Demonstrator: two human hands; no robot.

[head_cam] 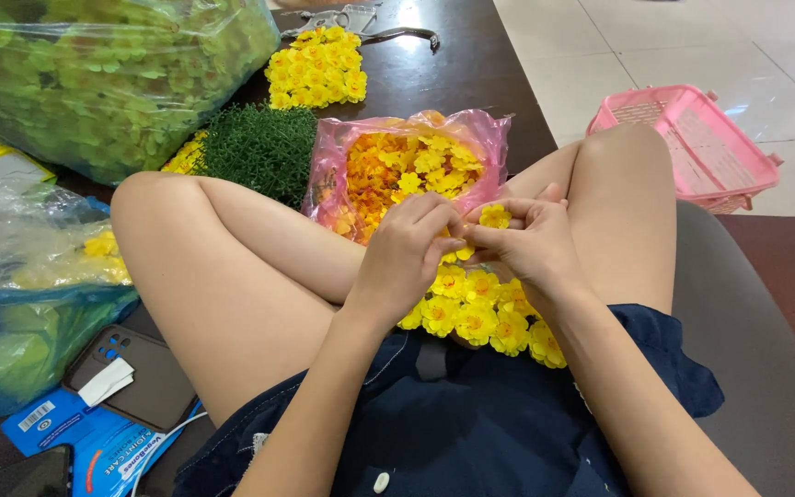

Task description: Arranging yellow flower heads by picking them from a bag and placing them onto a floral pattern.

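We note our left hand (409,247) and right hand (528,241) both pinching one yellow artificial flower (495,217) above the flower mat (480,317), steadying it.

A single view, taken from the person's head, looks steeply down and forward over the lap. It sits close: the forearms enter from the bottom edge and the hands meet just right of the frame's centre. The crossed legs fill the middle, a dark tabletop (471,64) runs across the upper part of the frame, and pale floor tiles (655,46) show at upper right. No second view shares the scene.
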